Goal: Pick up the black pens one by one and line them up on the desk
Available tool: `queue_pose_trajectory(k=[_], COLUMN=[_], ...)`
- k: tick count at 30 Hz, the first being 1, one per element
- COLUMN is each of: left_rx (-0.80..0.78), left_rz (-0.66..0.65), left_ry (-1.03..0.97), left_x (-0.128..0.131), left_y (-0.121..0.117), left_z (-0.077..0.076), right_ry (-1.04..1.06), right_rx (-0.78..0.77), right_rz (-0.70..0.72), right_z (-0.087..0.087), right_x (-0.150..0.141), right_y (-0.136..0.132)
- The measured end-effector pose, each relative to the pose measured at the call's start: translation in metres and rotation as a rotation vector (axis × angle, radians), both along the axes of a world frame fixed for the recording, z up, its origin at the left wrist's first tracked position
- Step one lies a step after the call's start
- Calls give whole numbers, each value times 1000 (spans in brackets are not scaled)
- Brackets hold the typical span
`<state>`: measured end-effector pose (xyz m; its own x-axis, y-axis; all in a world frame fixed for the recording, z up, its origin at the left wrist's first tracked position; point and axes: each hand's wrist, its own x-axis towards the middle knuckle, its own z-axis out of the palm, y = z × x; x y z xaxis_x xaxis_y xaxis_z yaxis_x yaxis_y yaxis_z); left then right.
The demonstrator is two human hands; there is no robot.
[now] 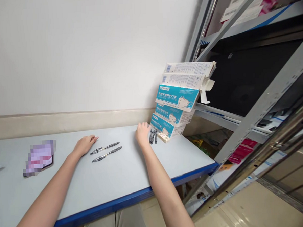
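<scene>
My left hand rests on the table with its fingers loosely bent, holding nothing that I can see. Just to its right, two clear-barrelled pens with dark grips, an upper pen and a lower pen, lie side by side. My right hand is on the table farther right, fingers apart and slightly curved. Close beside its fingertips is a small group of dark pens; whether the fingers touch them I cannot tell. A small pale box lies right of that group.
Blue-and-white mask boxes form a leaning stack at the table's back right. A phone with a blurred screen lies at the left. The white table has a blue front edge. Metal shelving stands on the right, a wall behind.
</scene>
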<state>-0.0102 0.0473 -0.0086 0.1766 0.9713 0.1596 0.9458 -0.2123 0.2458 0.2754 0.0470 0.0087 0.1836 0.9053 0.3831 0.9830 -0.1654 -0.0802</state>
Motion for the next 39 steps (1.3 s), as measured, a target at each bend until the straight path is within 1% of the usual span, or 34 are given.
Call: queue_pose_trajectory(k=[2,3,5,8,10,12,17,22,24,27,30,31,33,36,38,39], left_rx=[-2,-3,-1,-40,-112,-193,-332,-451,-476,-484,-442,-402,-274,-38,74,109], left_rz=[-4,-14,-60,-202,-300,-357,-418,-404,-413,-416,-400,-396,-359,-257,-244,-257], left_ry=[-6,-23,-94,-229,-290,-332,-390,-440,-465,-472,-443,-425,-358,-169,-30,31], left_x=[1,2,7,18,26,32,38,38,38,37,35,34,32,31,33,35], left_y=[-1,-1,-3,-6,-7,-7,-9,-17,-18,-16,-13,-12,-10,-11,-13,-14], left_z=[1,2,4,5,5,5,7,15,16,15,11,10,8,6,6,6], right_ry=[51,87,132,138,154,186,204,147,125,120,118,114,109,172,272,319], right_rx=[-102,-152,-211,-212,-195,-191,-197,-146,-152,-184,-214,-216,-194,-113,-72,-60], right_rz=[-232,-296,-343,-334,-333,-314,-181,-11,25,15,-12,-17,7,146,305,408], right_z=[-5,-9,-14,-17,-16,-15,-16,-19,-18,-14,-10,-10,-9,-9,-9,-9], right_x=[22,30,38,39,38,37,21,-2,-5,-2,3,3,-1,-18,-37,-47], right_y=[6,8,12,14,14,12,7,2,1,2,1,1,-1,-5,-10,-13])
